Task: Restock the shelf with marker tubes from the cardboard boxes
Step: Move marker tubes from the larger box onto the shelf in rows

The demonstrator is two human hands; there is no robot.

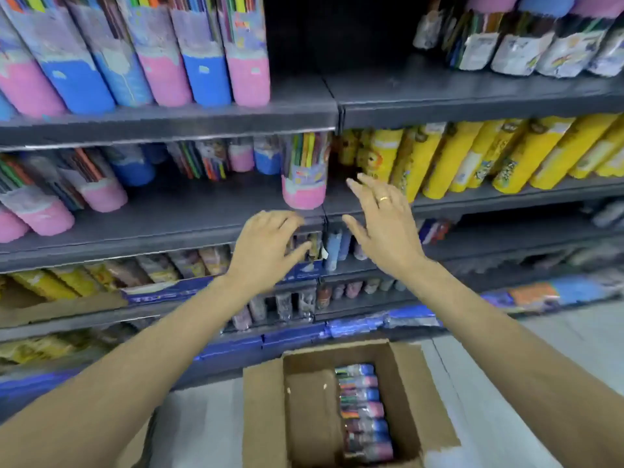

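Observation:
A pink-bottomed marker tube (pixel 304 173) stands upright on the dark middle shelf (pixel 189 221), near its front right corner. My left hand (pixel 270 244) hovers just below and in front of it, fingers loosely curled, holding nothing. My right hand (pixel 381 217) is spread with straight fingers, to the right of the tube and apart from it. An open cardboard box (pixel 415 393) sits on the floor below, with a column of several marker tubes (pixel 364 413) lying along its right side. More pink and blue tubes (pixel 101 194) stand further left on the same shelf.
The upper shelf carries a row of tall pink and blue tubes (pixel 162 62). Yellow tubes (pixel 472 153) lean on the right half of the middle shelf. Lower shelves (pixel 337 298) hold small stationery items. Pale floor tiles (pixel 574 336) lie at the right.

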